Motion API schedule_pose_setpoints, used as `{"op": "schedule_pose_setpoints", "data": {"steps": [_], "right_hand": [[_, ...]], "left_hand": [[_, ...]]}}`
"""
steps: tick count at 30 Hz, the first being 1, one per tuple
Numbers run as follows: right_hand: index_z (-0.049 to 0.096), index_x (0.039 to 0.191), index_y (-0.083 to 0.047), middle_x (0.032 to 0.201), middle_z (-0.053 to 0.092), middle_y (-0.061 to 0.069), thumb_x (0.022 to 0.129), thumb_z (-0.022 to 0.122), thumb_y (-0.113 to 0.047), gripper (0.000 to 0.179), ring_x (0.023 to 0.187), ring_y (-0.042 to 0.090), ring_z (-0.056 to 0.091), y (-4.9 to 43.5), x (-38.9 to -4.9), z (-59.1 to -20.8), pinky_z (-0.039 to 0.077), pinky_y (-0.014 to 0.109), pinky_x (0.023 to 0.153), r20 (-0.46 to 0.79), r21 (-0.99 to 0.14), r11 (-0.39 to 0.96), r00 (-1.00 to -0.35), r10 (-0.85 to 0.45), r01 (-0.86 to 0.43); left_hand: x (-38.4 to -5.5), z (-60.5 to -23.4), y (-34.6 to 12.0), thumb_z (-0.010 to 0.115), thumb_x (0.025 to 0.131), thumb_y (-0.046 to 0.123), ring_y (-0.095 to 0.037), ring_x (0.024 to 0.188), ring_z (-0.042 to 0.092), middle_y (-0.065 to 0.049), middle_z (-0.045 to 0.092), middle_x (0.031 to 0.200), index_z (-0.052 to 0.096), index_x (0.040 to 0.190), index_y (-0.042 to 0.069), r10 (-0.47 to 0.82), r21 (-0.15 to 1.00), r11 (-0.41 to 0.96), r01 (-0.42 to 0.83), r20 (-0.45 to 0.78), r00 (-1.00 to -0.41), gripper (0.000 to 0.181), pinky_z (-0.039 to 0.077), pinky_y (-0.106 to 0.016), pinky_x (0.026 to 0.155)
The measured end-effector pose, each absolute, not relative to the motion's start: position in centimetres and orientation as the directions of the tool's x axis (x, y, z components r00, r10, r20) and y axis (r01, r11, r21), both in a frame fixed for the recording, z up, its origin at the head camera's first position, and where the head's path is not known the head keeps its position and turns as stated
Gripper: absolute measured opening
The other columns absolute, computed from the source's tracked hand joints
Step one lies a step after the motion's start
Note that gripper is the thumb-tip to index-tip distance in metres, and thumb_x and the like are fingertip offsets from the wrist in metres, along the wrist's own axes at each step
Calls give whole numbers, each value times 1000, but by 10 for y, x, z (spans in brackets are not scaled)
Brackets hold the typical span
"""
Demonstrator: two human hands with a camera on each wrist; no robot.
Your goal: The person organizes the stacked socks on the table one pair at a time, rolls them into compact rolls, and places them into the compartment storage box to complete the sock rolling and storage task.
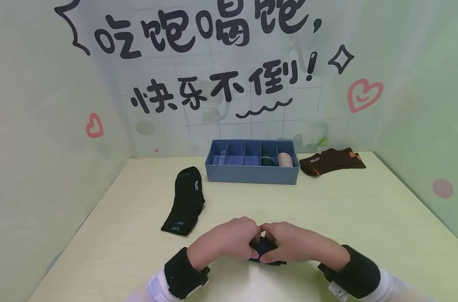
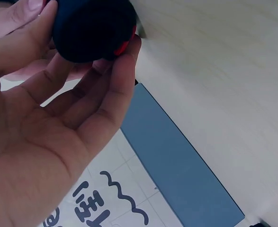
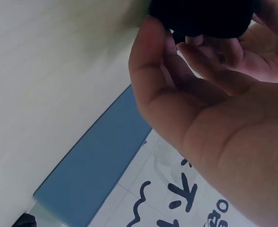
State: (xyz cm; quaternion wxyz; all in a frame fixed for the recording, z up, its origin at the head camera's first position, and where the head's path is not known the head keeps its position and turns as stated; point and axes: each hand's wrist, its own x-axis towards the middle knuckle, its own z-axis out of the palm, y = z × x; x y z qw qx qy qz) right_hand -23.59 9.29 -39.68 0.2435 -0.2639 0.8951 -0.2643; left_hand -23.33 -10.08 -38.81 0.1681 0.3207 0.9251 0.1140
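Pale worktop [image 1: 365,209], blue divided box [image 1: 251,174] beyond the fingers [image 1: 271,229], black sock [image 1: 187,195] ahead-left, brown sock [image 1: 331,162] farther off, ahead-right

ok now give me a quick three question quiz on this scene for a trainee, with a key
1. True or false: the brown socks lie on the table, outside the blue box.

2. How many compartments does the blue box have?
a) three
b) five
c) seven

3. What do the left hand and the right hand hold together?

Key: 1. True, to the right of the box in the head view. 2. b. 3. A dark roll, with the fingers of both hands around it.
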Motion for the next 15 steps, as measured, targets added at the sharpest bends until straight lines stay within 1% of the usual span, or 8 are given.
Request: {"op": "schedule_pose_setpoints", "data": {"steps": [2,4,6,8,12,15], "right_hand": [[66,123,-10,97,66,-1,86,90,-30,49,94,18,59,92,-237,-398,52,41,85,-306,-599,726,-742,-597,-337],[67,118,-11,99,66,-1,84,91,-30,46,94,17,59,92,-237,-399,52,40,85,-316,-596,732,-741,-593,-331],[68,115,-11,101,65,0,82,92,-28,44,94,18,59,93,-238,-398,53,40,86,-330,-602,734,-739,-588,-315],[69,116,-10,102,64,2,81,93,-25,46,96,19,60,94,-237,-395,54,42,88,-343,-614,732,-736,-583,-294],[69,117,-8,106,62,5,78,95,-21,48,99,20,60,97,-238,-388,56,46,90,-342,-636,724,-742,-577,-269],[67,115,-9,107,65,4,77,95,-21,48,99,21,61,99,-238,-387,56,45,90,-305,-647,710,-758,-576,-279]], "left_hand": [[-234,-389,-101,84,91,18,-6,74,53,8,62,81,75,87,13,648,326,754,570,-233,-725,11,47,-20,69],[-233,-390,-102,83,92,19,-6,77,52,7,60,84,74,87,13,666,331,739,587,-230,-710,12,47,-19,71],[-233,-389,-103,83,92,21,-6,83,52,6,61,91,75,90,13,685,342,721,602,-226,-693,12,48,-18,75],[-234,-387,-105,85,91,23,-6,89,54,5,63,99,76,93,12,697,376,706,601,-215,-684,14,50,-17,80],[-236,-384,-107,88,88,24,-8,102,55,3,65,113,75,94,14,699,460,680,571,-171,-695,18,52,-19,87],[-237,-383,-109,91,85,22,-9,103,55,4,65,112,69,95,16,679,517,670,533,-135,-722,25,51,-20,89]]}}
